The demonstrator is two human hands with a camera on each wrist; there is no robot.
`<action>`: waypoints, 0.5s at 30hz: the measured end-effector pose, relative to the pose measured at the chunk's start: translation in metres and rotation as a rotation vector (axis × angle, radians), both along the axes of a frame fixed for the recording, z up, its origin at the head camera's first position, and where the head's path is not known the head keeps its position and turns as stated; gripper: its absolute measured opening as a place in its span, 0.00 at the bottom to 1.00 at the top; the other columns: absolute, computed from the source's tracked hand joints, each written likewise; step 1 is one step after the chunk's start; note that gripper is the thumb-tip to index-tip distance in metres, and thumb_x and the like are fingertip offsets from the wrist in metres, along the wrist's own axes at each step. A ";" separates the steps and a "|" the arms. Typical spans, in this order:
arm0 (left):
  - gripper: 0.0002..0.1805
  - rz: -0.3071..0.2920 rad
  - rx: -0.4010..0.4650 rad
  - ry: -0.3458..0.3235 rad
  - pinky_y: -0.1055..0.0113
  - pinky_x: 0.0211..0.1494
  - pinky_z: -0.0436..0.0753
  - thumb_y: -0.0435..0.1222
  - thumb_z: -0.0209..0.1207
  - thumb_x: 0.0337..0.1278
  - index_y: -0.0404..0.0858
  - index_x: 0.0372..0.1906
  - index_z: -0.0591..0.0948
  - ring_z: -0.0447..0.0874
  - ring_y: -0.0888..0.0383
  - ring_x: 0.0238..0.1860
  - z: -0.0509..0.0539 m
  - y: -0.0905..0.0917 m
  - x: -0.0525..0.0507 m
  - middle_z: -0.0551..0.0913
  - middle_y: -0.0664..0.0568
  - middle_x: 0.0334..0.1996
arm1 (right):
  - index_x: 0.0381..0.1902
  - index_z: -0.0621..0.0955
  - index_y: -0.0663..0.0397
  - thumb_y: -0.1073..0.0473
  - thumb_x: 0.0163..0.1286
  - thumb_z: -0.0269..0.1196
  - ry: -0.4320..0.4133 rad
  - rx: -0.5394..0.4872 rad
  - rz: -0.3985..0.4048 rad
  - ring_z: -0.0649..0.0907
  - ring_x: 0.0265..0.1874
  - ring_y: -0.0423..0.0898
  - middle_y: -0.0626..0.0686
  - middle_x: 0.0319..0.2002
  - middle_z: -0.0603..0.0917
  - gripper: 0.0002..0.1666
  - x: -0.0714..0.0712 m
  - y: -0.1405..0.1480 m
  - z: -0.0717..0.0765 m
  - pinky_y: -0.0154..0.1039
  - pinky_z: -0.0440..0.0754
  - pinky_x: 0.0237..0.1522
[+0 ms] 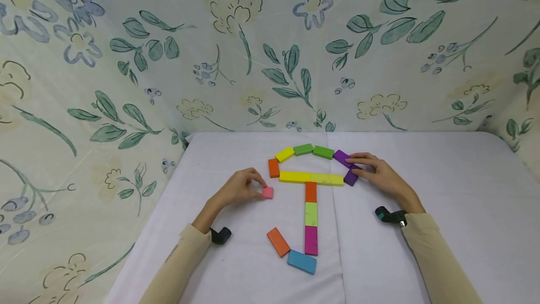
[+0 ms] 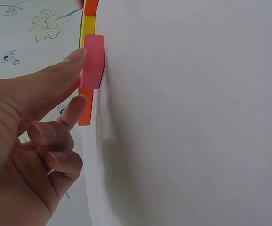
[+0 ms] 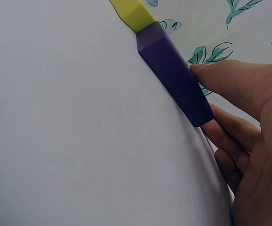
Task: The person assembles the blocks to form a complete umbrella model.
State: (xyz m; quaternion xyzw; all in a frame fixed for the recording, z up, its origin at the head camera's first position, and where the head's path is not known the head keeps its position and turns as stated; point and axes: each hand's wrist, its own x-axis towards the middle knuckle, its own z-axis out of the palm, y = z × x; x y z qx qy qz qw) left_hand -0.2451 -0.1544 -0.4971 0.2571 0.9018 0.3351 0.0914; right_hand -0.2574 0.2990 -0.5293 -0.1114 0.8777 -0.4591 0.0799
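Note:
My left hand (image 1: 241,186) pinches a small pink block (image 1: 267,193) between thumb and fingers, left of the long yellow bar (image 1: 295,177). In the left wrist view the pink block (image 2: 94,61) stands in front of orange and yellow blocks. At the arch's right end, my right hand (image 1: 381,176) has its thumb and fingers on two purple blocks, the upper one (image 1: 341,157) and the lower one (image 1: 351,177). The right wrist view shows the thumb against the lower purple block (image 3: 176,77), with other fingers partly hidden behind its end.
Orange (image 1: 274,168), yellow (image 1: 284,155) and green (image 1: 303,149) blocks curve above the bar. A column of orange (image 1: 311,192), lime (image 1: 311,214) and magenta (image 1: 311,240) blocks runs below it. A loose orange block (image 1: 278,242) touches a blue one (image 1: 302,262) on the white cloth.

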 end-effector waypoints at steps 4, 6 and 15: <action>0.16 -0.051 0.007 -0.013 0.73 0.37 0.70 0.38 0.77 0.53 0.45 0.48 0.89 0.71 0.60 0.32 -0.001 -0.003 0.003 0.85 0.54 0.43 | 0.68 0.80 0.46 0.48 0.76 0.64 -0.003 0.008 -0.008 0.57 0.79 0.65 0.58 0.77 0.66 0.26 0.000 -0.001 0.000 0.74 0.52 0.74; 0.16 -0.074 0.014 -0.016 0.73 0.35 0.69 0.38 0.76 0.55 0.45 0.49 0.89 0.70 0.61 0.30 -0.002 -0.003 0.004 0.85 0.54 0.43 | 0.68 0.80 0.46 0.48 0.76 0.64 -0.002 0.010 -0.009 0.57 0.79 0.65 0.58 0.77 0.66 0.26 0.000 -0.001 -0.001 0.74 0.52 0.74; 0.13 -0.073 0.029 -0.002 0.74 0.35 0.68 0.36 0.75 0.56 0.44 0.47 0.90 0.68 0.62 0.28 -0.003 -0.003 0.007 0.85 0.54 0.43 | 0.68 0.81 0.46 0.49 0.76 0.64 -0.004 0.005 -0.009 0.57 0.79 0.65 0.57 0.76 0.66 0.25 0.001 -0.002 0.001 0.74 0.52 0.75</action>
